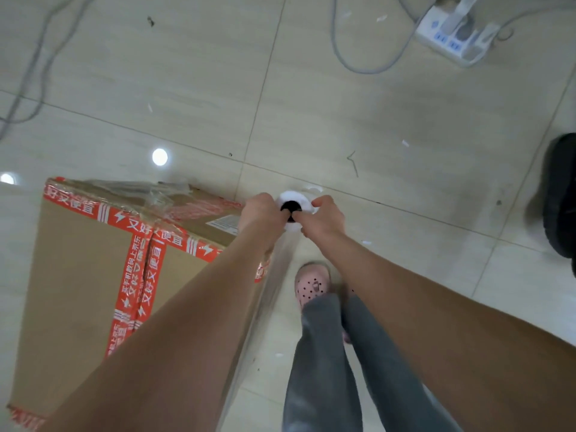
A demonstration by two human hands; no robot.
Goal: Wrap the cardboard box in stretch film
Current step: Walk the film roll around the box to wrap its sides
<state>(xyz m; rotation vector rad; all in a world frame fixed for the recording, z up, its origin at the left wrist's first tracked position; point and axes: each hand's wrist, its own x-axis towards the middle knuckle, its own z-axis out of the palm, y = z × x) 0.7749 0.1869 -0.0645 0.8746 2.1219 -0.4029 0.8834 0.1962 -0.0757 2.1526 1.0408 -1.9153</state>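
- Cardboard box point(78, 275) w/ red printed tape stands on tiled floor point(374, 120), left of person's legs.
- Film roll point(294, 199) (seen end-on, white w/ dark core) is upright, just beside box's far right corner.
- L hand point(261, 213) and R hand point(327, 216) both grip roll's top end, fingers curled at core.
- Clear film sheet point(246, 363) runs down box's right side.
- Power strip point(458, 35) + cables point(358, 65) lie well apart, top right.
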